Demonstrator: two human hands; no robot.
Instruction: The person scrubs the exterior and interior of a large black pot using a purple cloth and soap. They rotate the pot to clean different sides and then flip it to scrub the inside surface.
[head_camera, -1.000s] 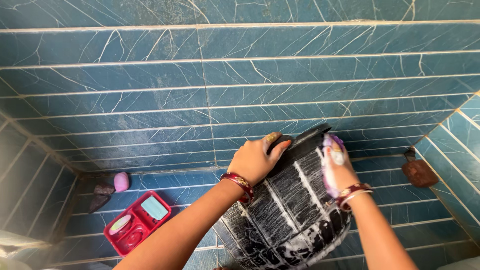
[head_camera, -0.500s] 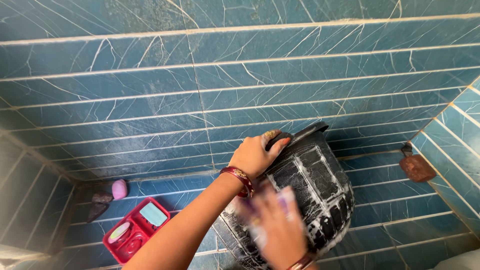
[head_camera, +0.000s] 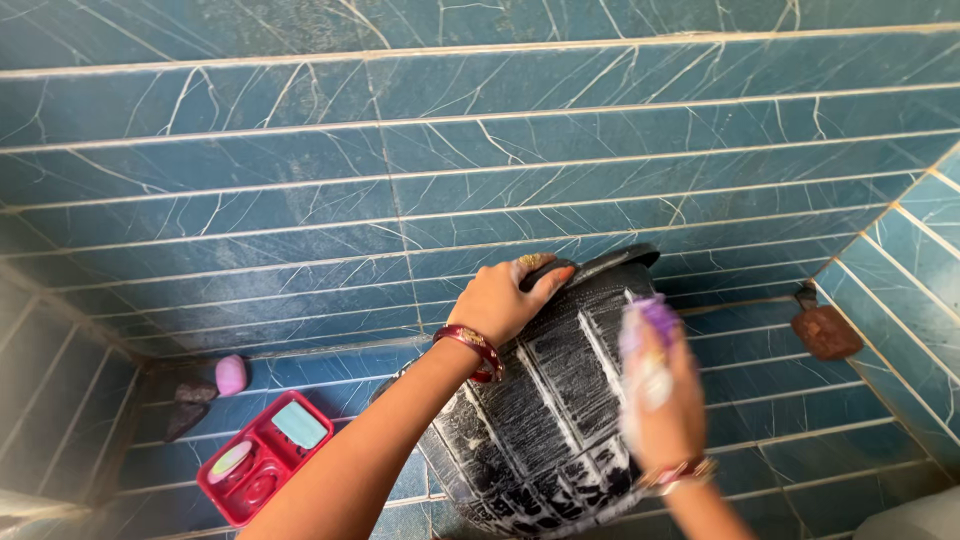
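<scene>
A large black pot lies tilted on its side on the blue tiled floor, its rim toward the wall. Its sooty outer surface is streaked with white soap lather in a rough grid of lines. The left hand is closed over the pot's upper rim, steadying it; a dark red bangle sits on that wrist. The right hand, blurred, presses a purple scrubber against the pot's side, fingers wrapped around it. The wall is blue marble-look tile with pale grout lines. At lower left, a red soap tray holds a pale blue bar and a greenish piece. Beyond it lie a pink soap and dark stones. A brown lump sits at right.
</scene>
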